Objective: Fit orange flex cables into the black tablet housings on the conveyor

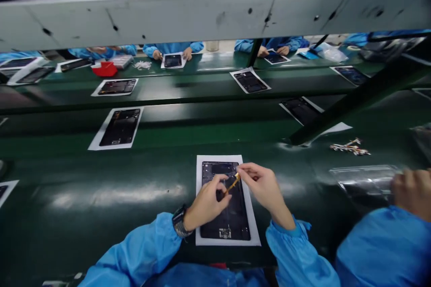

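Note:
A black tablet back shell (226,215) lies on a white sheet (253,228) on the dark green bench right in front of me. My left hand (207,204) and my right hand (264,186) are both over it, fingers pinched. Between them they hold a thin orange flex strip (233,183) slanting above the shell's upper half. The left hand grips its lower end, the right hand its upper end. A dark watch (179,221) sits on my left wrist.
More black shells on white sheets (119,128) (249,81) lie on the green conveyor (168,136). A co-worker's hand (412,193) reaches over a clear tray (365,179) at my right. Small parts (350,147) lie nearby. A grey shelf beam (202,11) spans overhead.

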